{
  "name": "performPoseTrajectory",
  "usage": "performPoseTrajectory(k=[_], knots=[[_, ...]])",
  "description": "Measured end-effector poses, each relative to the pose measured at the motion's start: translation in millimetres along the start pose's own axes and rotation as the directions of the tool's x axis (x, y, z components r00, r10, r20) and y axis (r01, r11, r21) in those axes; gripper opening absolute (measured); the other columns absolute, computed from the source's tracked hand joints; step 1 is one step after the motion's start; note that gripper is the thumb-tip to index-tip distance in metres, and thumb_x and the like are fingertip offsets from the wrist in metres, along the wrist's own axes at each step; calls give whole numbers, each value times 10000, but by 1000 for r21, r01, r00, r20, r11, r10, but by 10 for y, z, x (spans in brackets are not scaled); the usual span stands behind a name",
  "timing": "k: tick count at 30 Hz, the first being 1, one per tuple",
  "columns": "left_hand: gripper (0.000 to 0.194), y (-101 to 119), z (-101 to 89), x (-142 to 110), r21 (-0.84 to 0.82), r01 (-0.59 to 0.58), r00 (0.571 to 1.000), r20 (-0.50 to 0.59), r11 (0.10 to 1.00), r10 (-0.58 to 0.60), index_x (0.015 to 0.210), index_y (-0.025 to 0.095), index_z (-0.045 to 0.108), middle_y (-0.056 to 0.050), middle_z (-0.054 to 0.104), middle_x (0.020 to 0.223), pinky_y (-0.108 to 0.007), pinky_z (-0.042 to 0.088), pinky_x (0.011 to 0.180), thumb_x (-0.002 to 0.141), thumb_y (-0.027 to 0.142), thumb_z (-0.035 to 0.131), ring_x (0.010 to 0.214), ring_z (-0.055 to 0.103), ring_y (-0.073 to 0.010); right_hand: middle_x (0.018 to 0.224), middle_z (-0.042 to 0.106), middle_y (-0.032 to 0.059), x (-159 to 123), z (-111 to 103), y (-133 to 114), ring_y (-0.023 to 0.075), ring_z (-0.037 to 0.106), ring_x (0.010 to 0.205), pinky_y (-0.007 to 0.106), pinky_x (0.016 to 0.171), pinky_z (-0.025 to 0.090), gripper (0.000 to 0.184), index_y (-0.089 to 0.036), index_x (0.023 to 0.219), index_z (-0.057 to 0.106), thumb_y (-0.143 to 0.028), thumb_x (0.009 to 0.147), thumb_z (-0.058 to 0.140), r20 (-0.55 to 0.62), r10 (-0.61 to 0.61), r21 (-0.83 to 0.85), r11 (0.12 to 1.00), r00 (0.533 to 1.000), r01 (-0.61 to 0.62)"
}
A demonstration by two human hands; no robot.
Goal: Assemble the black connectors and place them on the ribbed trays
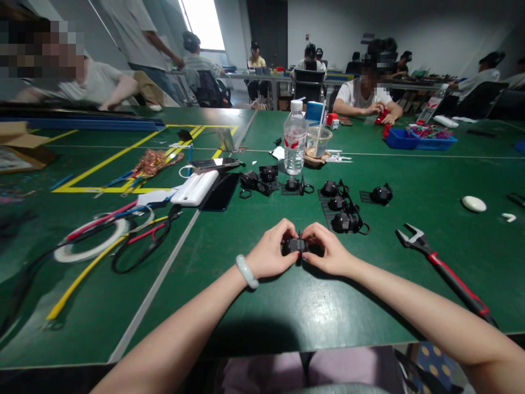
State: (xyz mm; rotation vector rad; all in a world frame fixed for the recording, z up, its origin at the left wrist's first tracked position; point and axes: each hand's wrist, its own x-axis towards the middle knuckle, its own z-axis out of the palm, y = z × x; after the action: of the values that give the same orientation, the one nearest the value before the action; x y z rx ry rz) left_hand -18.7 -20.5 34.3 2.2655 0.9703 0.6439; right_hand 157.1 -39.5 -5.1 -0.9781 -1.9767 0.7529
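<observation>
Centrally, near the front edge of the green-topped workbench [254,323]: black hex-bodied fitting [293,246], held between both hands just above or on the surface; contact with the bench cannot be told. Left hand [270,251]: thumb and fingers curled narrow, gripping the fitting's left side. Right hand [330,251]: thumb and fingertips pinched in at its right side, almost meeting the left fingertips. Pale bangle [246,272] on left wrist.

Just beyond the right hand, a column of three similar black fittings [346,222] with thin flat parts; a lone fitting [381,193] sits apart, farther right. More lie beyond the left hand, beside a black hex ring [245,193]. Adjustable wrench [451,279], red-and-black handle, lies near the right forearm, head angled toward the fittings.

Farther back: capped water bottle [294,139], upright, with a clear plastic cup [319,139] just to its right. Left side: white slab-shaped device [196,187] by a dark-screened tablet [221,192]; nearer, white ring [88,258] crossed by a yellow cable [84,278]. Across the bench, a co-worker [361,98] handles something red beside a blue tray [410,143] of wires.
</observation>
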Motion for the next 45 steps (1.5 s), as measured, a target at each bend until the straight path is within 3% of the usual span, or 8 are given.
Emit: performPoseTrajectory(k=[6, 13, 20, 23, 31, 35, 39, 45], knots=[[302, -36, 9, 0, -23, -55, 998, 14, 998, 55, 895, 175, 381, -2, 440, 831, -247, 399, 645, 619, 140, 499, 710, 444, -113, 953, 426, 52, -4, 16, 10, 170, 427, 900, 300, 729, 420, 368, -193, 946, 413, -167, 623, 588, 20, -6, 32, 999, 1000, 6], [331, -58, 16, -38, -62, -85, 996, -1, 994, 85, 898, 178, 373, -12, 440, 863, -283, 418, 699, 599, 119, 501, 762, 463, -129, 1185, 310, 109, -12, 39, -19, 208, 361, 1089, 357, 858, 381, 830, -205, 1209, 191, -258, 544, 684, 99, 19, 105, 994, 995, -29], [355, -39, 17, -85, -180, -90, 995, -46, 980, 83, 956, 184, 354, -32, 467, 915, -309, 439, 732, 637, 140, 504, 837, 491, -144, 1076, 464, 83, -29, 85, -34, 192, 464, 987, 364, 857, 374, 643, -179, 1128, 361, -284, 574, 669, 38, 11, 33, 999, 999, -13], [301, -93, -6, -78, -228, -69, 989, -144, 971, 36, 971, 188, 356, -48, 478, 954, -299, 447, 725, 692, 159, 463, 848, 504, -138, 1028, 490, 72, -68, 92, -22, 182, 487, 944, 351, 832, 393, 638, -168, 1089, 394, -288, 537, 691, -9, 50, 22, 998, 999, -50], [275, -316, -113, -56, -84, 65, 937, -339, 994, -90, 992, 178, 339, -52, 474, 952, -306, 445, 728, 749, 271, 428, 805, 516, -141, 1054, 488, 82, -542, -14, -256, 202, 487, 963, 356, 813, 421, 624, -179, 1074, 433, -283, 519, 700, -108, 86, -20, 996, 990, -89], [304, -389, -140, -63, 9, 112, 927, -362, 994, -101, 1015, 173, 334, -54, 481, 945, -317, 442, 732, 745, 278, 427, 769, 525, -139, 1085, 485, 90, -953, -251, -329, 213, 489, 987, 377, 837, 418, 614, -186, 1100, 416, -291, 556, 680, -199, 152, -4, 988, 968, -156], [288, -448, -147, -54, 66, 144, 916, -387, 987, -107, 1001, 175, 350, -49, 495, 913, -312, 444, 726, 740, 268, 429, 746, 538, -136, 1098, 494, 91, -1203, -767, -176, 223, 492, 1002, 374, 865, 408, 589, -185, 1099, 426, -309, 574, 664, -298, 219, -49, 968, 929, -244], [241, -566, -173, -27, 105, 200, 888, -439, 974, -135, 945, 173, 384, -36, 516, 854, -298, 454, 689, 722, 243, 442, 703, 546, -133, 1039, 550, 110, -976, -1657, 387, 241, 524, 958, 389, 844, 413, 606, -164, 1066, 470, -343, 524, 673, -485, 341, -138, 879, 805, -456]])
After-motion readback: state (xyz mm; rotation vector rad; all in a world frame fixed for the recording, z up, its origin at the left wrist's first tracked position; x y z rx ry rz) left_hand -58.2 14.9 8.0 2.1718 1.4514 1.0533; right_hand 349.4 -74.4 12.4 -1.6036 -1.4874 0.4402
